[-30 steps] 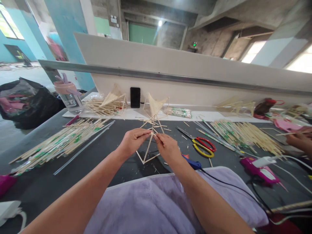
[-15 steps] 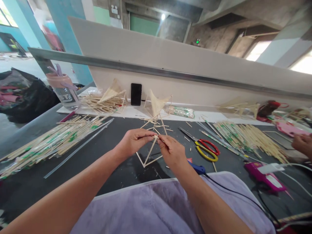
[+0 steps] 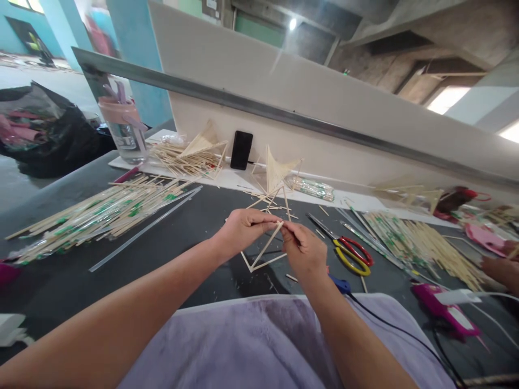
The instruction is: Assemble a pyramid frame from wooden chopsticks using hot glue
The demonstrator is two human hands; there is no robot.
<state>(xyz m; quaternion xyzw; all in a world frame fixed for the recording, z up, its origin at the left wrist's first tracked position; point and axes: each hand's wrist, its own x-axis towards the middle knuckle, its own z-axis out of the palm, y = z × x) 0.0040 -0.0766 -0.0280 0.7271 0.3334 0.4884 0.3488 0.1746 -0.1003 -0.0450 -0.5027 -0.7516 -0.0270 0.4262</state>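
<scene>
On the left, plastic-wrapped sticks (image 3: 109, 208) lie fanned over the dark table (image 3: 190, 221), with a clear strip (image 3: 146, 229) just beside them. Next is the left hand (image 3: 245, 232), thumb and fingertips pinching the top joint of a thin stick frame (image 3: 266, 247) near the table's middle; whether its lower corner touches the tabletop I cannot tell. The right hand (image 3: 306, 248) pinches that joint from the other side, fingertips close to the left's. The frame is probably very light, stiff along each stick but fragile where sticks meet, so a gentle hold right at the joint seems safest; dry wood should hardly slip. Further right lie scissors (image 3: 338, 242), then another person's hand (image 3: 500, 273)
</scene>
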